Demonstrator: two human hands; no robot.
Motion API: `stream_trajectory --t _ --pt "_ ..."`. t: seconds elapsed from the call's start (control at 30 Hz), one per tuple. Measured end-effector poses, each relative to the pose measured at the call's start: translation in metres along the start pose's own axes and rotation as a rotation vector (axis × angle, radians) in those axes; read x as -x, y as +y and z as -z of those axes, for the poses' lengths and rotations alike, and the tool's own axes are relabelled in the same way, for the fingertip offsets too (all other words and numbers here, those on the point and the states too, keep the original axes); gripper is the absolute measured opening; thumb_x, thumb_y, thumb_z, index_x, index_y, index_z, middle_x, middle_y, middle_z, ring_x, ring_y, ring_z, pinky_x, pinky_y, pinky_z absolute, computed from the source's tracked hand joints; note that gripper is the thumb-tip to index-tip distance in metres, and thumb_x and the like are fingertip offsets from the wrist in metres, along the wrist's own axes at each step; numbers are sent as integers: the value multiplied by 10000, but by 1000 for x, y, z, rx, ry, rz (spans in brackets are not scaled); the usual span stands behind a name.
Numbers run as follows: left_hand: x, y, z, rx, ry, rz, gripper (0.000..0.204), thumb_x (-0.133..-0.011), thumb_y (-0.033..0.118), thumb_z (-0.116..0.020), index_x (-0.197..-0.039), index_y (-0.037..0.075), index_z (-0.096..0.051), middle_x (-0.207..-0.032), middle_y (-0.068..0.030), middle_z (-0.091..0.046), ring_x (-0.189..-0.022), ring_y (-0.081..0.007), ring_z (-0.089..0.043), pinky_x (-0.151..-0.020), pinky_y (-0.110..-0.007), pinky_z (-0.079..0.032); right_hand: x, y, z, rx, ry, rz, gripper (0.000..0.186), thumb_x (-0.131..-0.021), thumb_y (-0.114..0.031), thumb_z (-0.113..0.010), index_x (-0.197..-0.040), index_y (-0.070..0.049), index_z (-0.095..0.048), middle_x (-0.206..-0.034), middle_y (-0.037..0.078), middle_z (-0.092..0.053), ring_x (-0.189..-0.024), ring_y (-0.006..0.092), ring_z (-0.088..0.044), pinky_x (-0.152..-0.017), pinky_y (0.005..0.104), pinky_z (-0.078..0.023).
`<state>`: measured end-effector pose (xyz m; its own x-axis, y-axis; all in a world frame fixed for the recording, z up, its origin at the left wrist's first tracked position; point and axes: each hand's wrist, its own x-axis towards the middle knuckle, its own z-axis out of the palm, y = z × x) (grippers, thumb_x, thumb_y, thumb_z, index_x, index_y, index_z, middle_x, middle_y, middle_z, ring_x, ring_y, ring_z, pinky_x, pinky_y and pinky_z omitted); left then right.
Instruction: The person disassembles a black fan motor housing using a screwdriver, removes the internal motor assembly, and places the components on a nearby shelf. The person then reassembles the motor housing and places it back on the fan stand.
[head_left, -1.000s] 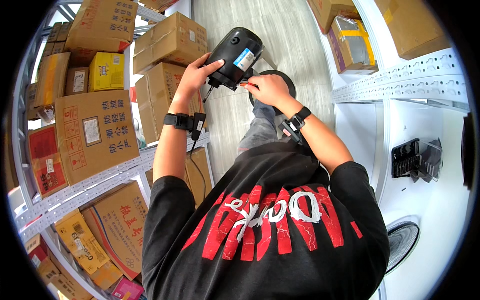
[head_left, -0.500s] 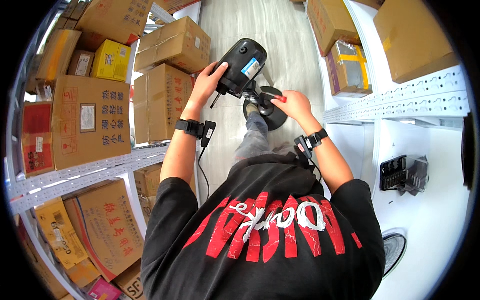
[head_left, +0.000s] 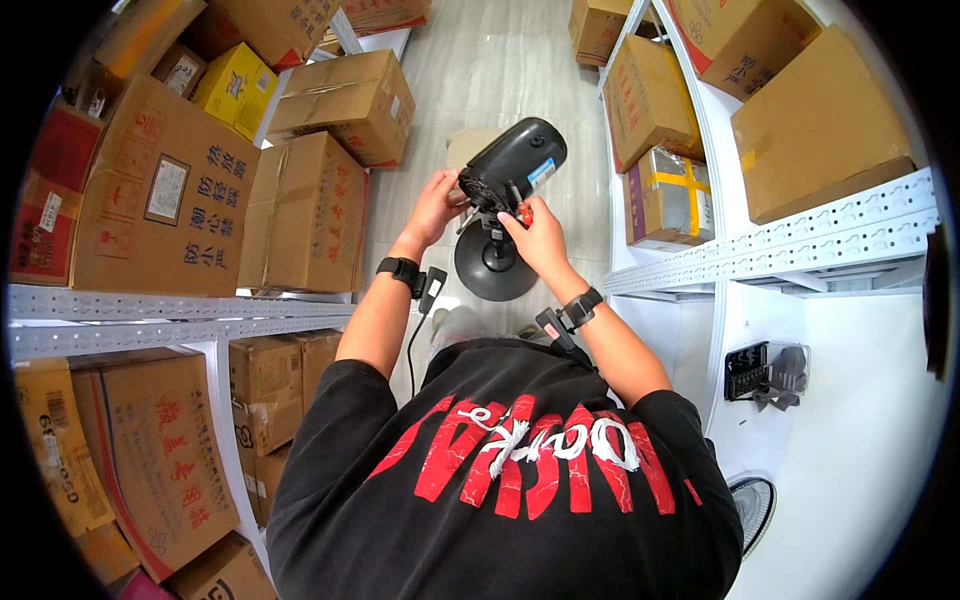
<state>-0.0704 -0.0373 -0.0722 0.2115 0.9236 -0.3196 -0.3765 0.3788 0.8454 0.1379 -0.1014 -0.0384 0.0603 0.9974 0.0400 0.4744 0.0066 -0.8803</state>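
A black fan motor housing (head_left: 518, 155) with a blue-and-white label sits tilted on a short stand. The stand's round black base (head_left: 490, 278) rests on the floor in front of me. My left hand (head_left: 434, 208) is closed, its fingertips at the motor's exposed front end, near the thin shaft; exactly what they pinch is partly hidden. In my right hand (head_left: 538, 238) is a screwdriver (head_left: 525, 213) with a red handle, held against the near side of the motor, by the joint with the stand. Its tip is hard to make out.
Cardboard boxes (head_left: 310, 210) fill the white shelving (head_left: 180, 335) on my left. More boxes (head_left: 650, 100) stand on the right shelves. On the lower right white surface lie an open black bit case (head_left: 748, 372) and a round fan grille (head_left: 752, 510).
My left hand has gone from the top of the housing to its front end. My right hand has brought the screwdriver from beside the stand up to the motor. The housing has turned.
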Motion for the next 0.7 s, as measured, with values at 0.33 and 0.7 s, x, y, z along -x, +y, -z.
stream_trajectory --t 0.33,0.7 --pt "-13 8 19 -164 -265 73 292 -974 385 -639 -920 128 -511 -867 25 -543 -763 -75 -497 -672 -250 -428 16 7 -24 -27 280 -59 349 -869 -258 -776 -793 -13 -538 -638 30 -484 -621 98 -399 -572 293 -395" --pt "-57 44 -8 -615 -358 206 462 -847 523 -734 -824 73 -631 -776 -30 -629 -690 -128 -629 -687 -270 -527 32 -10 -36 125 473 -149 441 -919 -330 -710 -752 -14 -452 -596 81 -459 -558 178 -406 -544 348 -383"
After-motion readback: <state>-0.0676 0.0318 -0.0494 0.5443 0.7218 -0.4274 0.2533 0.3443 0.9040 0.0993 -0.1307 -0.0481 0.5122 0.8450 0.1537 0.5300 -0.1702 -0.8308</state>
